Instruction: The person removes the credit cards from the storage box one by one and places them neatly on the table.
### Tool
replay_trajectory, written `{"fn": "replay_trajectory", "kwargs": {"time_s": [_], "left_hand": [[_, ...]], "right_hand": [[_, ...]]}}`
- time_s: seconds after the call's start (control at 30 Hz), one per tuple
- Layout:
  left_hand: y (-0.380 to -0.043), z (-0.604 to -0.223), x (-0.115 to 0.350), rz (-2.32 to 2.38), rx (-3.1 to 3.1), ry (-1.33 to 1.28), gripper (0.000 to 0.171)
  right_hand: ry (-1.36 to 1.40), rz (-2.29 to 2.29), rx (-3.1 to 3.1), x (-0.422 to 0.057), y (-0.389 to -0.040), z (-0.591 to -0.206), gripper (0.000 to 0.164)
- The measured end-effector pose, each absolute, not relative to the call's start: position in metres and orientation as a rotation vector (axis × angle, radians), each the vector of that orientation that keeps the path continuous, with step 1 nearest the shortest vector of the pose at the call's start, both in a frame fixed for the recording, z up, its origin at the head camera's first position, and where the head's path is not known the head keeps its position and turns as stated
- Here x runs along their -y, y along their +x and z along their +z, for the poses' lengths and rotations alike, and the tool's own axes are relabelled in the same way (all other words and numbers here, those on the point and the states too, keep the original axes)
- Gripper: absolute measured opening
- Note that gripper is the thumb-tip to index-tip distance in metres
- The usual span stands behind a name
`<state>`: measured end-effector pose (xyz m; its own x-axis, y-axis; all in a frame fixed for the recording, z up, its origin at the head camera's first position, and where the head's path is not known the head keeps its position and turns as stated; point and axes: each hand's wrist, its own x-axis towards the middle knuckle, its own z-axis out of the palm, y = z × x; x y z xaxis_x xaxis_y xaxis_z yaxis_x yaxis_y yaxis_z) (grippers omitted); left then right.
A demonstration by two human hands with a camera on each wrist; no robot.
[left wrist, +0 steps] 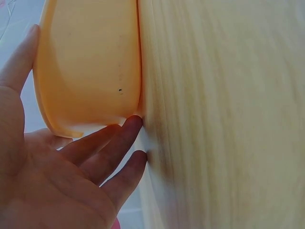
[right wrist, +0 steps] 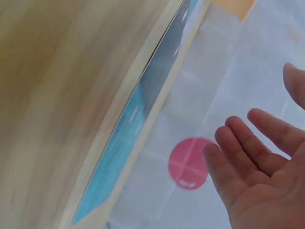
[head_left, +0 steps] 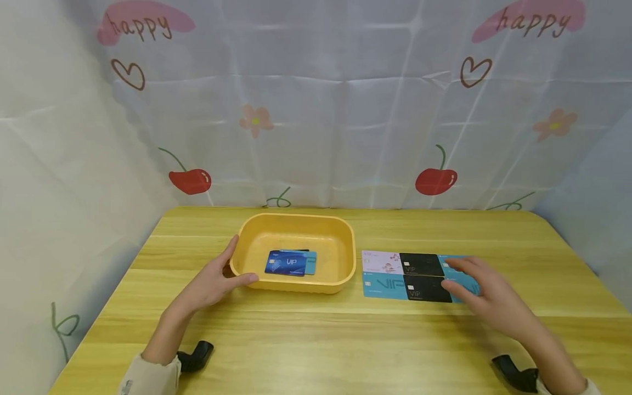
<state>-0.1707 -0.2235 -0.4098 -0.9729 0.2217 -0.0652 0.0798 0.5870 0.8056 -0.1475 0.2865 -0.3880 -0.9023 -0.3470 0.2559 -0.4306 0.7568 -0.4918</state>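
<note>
A yellow plastic basin (head_left: 296, 283) stands on the table. My left hand (head_left: 212, 285) holds its left end, with the thumb over the near rim; in the left wrist view the fingers of the left hand (left wrist: 81, 171) touch the basin's end wall (left wrist: 90, 71). Inside lies a small overlapping pile: a dark blue VIP card (head_left: 283, 263) on top, a light blue card (head_left: 311, 262) and a black edge beneath. Right of the basin, several cards lie flat in two rows, including a pink floral card (head_left: 380, 262), black cards (head_left: 422, 264) and blue cards (head_left: 382, 285). Over the right-end blue cards hovers my right hand (head_left: 498, 302), holding nothing.
The wooden tabletop (head_left: 316, 340) ends at a white cloth backdrop (head_left: 316, 153) printed with cherries, hearts and flowers. Similar white cloth hangs at both sides. Black wrist mounts (head_left: 195, 356) sit by both forearms.
</note>
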Motion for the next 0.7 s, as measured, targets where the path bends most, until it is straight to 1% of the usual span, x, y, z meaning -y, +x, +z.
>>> {"fn": "replay_trajectory", "kwargs": {"time_s": [0.37, 0.7], "left_hand": [[-0.171, -0.412, 0.223, 1.347, -2.644, 0.238, 0.102], [-0.171, -0.411, 0.222, 1.359, -2.639, 0.257, 0.101]], "right_hand": [[0.736, 0.86, 2.745, -0.234, -0.144, -0.383, 0.042], [0.937, 1.005, 2.574, -0.176, -0.15, -0.377, 0.038]]}}
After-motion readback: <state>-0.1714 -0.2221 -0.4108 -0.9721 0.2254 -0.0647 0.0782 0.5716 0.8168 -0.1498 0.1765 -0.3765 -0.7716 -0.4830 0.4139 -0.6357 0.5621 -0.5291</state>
